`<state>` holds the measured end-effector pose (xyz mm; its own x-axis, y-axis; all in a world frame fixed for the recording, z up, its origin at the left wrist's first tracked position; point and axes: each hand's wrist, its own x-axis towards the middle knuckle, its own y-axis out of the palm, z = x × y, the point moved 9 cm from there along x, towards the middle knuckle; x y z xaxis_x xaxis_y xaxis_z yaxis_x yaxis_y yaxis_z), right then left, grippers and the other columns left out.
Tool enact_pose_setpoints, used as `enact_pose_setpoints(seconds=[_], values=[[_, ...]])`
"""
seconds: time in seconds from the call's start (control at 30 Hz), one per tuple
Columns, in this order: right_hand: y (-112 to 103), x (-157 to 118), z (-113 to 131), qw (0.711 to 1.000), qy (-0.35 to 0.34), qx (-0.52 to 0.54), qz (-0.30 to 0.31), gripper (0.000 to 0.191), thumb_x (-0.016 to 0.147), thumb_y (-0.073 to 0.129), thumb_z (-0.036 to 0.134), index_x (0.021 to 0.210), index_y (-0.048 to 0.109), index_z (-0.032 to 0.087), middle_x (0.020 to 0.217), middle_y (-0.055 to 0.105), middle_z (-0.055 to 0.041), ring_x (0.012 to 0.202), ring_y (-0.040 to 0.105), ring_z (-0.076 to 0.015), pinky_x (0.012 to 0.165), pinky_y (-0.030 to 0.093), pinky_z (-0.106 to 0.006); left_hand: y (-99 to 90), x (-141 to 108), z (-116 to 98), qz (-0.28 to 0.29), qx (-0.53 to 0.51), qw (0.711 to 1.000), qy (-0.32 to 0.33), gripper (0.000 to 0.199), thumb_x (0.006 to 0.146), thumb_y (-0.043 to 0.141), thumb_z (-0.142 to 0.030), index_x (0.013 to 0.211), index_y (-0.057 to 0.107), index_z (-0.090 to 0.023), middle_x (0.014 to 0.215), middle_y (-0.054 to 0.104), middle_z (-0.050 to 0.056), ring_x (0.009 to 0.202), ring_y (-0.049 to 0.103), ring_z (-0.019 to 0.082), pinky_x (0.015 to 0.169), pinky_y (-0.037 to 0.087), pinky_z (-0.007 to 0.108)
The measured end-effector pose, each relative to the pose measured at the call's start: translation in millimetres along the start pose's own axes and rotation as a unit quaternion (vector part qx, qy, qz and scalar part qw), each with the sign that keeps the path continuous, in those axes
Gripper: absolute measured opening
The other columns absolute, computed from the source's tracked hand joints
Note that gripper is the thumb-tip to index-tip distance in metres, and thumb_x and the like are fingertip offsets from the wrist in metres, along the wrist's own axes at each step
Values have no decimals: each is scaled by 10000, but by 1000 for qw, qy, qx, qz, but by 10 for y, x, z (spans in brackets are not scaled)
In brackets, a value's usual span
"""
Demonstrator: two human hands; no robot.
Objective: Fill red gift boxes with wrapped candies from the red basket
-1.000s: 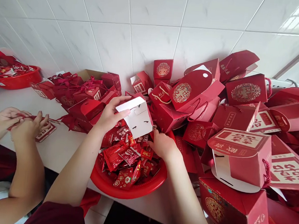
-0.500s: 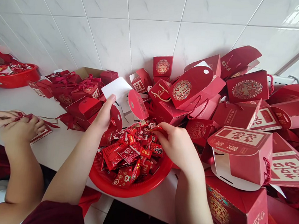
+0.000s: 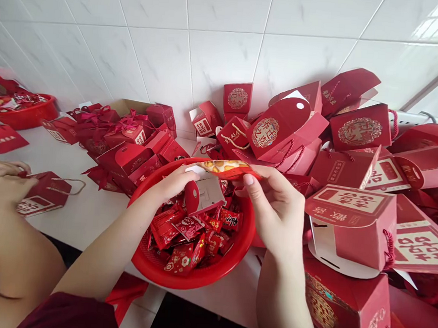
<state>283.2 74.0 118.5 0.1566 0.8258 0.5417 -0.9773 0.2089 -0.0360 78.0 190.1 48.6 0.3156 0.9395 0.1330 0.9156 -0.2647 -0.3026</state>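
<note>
Tiles (image 3: 223,58) behind white tabletop (image 3: 89,214), right grip (image 3: 278,204) pinched on packet (image 3: 228,169), left grip (image 3: 176,184) clamped on box (image 3: 209,196)

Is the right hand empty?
No, the right hand holds a red-and-yellow packet over the red plastic basket.

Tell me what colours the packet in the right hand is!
The packet is red with yellow-orange shapes; the head view shows it best.
</note>
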Motion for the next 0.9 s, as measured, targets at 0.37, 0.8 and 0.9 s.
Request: enact_pose_setpoints(seconds=[0.37, 0.8, 0.9], values=[[334, 6, 113, 910, -153, -370, 111, 270, 1048, 489, 148, 1203, 699, 217, 967, 746, -53, 930, 643, -248, 934, 438, -434, 220, -119, -58, 112, -140, 983, -48, 515, 634, 594, -262, 1112, 778, -214, 1080, 795, 57, 1167, 691, 379, 921, 590, 495], [342, 3, 107, 935, -172, -309, 19, 191, 1021, 526, 155, 1115, 673, 234, 1052, 775, -9, 987, 712, -195, 1220, 279, -501, 241, -111, 86, 91, -243, 962, -83, 565, 651, 712, -279, 1205, 761, -175, 1177, 777, 69, 1300, 603, 402, 1150, 429, 533], [262, 28, 103, 946, -153, -284, 23, 131, 1003, 566, 182, 1051, 679, 229, 1027, 773, -13, 977, 712, -201, 1169, 363, -475, 109, -64, 153, -21, -294, 951, -96, 369, 651, 778, -221, 1017, 802, -180, 991, 800, 72, 1137, 694, 390, 1064, 515, 517]])
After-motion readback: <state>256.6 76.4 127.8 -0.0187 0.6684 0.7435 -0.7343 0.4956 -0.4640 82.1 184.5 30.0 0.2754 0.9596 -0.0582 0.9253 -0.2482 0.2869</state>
